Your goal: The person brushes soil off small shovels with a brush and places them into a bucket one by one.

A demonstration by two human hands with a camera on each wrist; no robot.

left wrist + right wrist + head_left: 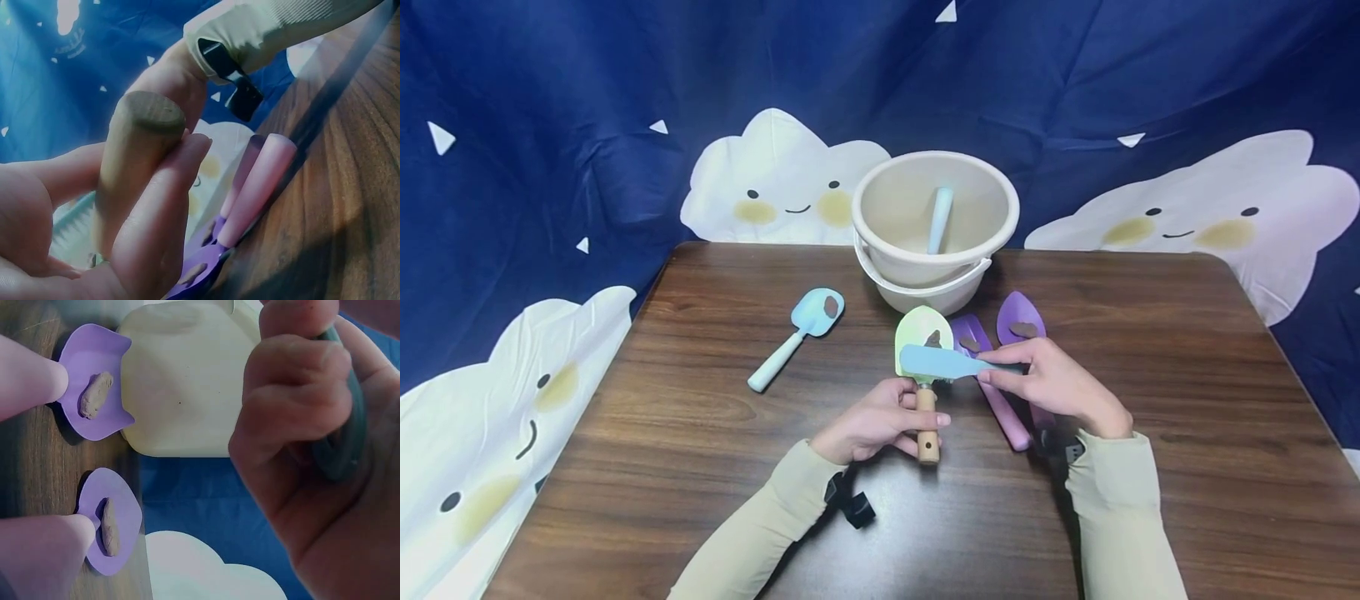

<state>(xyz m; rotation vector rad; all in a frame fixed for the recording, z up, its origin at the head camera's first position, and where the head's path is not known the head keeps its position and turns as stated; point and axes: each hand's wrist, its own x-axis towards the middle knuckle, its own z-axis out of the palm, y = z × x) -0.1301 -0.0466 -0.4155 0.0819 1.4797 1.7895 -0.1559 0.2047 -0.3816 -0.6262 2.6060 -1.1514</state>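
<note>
Clearly, the left hand (pixel 880 421) pinches the green shovel (pixel 920 321) by its wooden handle, thumb against fingers, at the centre of the frame. Just to the right, the right hand's (pixel 1063 379) fingers pinch the narrow end of a spatula (pixel 940 362). The spatula's blade crosses in front of the shovel's, just below a brown lump (pixel 933 338); whether it touches the shovel, I cannot tell.

By my reading, the work is partway along: every shovel in sight already carries a lump, while the spatula's part at the green one looks unfinished.

Counting outward: one spatula; four shovels, namely the green one, two purple shovels (pixel 1017 312) right of centre and one blue shovel (pixel 808 317) left of centre; four lumps, one per shovel. At upper centre stands one pail (pixel 895 250), with one pale handle (pixel 939 221) leaning inside; its lower end and the pail's floor are hidden. One table (pixel 700 450) bears them all.
</note>
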